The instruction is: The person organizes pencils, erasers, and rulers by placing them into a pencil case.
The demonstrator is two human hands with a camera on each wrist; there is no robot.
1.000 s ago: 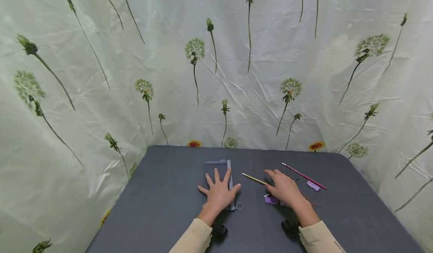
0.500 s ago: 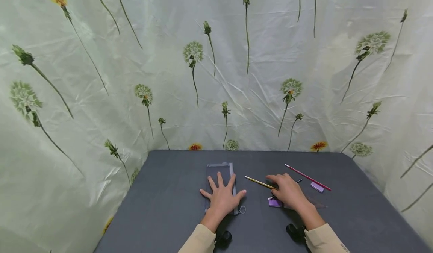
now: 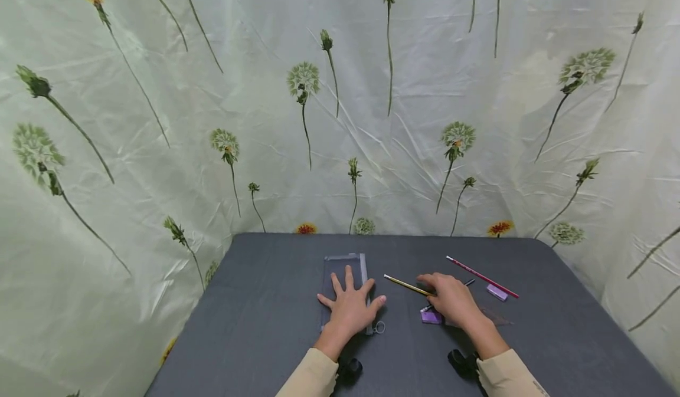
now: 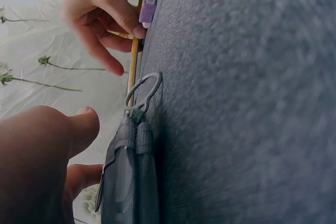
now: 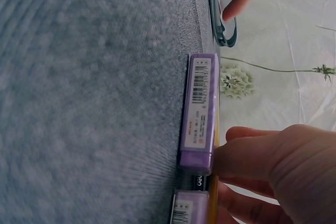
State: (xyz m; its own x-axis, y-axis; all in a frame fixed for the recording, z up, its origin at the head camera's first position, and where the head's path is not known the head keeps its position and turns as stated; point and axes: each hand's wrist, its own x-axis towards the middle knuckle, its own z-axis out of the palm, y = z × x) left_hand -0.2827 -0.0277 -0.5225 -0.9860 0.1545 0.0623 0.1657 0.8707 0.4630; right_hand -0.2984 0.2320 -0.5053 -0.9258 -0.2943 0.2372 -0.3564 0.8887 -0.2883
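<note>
Right hand (image 3: pixel 450 299) grip curled on yellow pencil (image 3: pixel 406 285).

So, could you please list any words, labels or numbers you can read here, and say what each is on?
Purple rectangular eraser box: white label with a barcode and small print, too blurred to read.
Second purple box below it: barcode label, also unreadable.
Dark pen barrel between them: pale lettering, too blurred to read.
Grey mesh pencil pouch: no text visible.

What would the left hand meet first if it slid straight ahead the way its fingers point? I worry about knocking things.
Probably nothing: the left hand lies on the grey pencil pouch, and beyond it only bare table shows.
</note>
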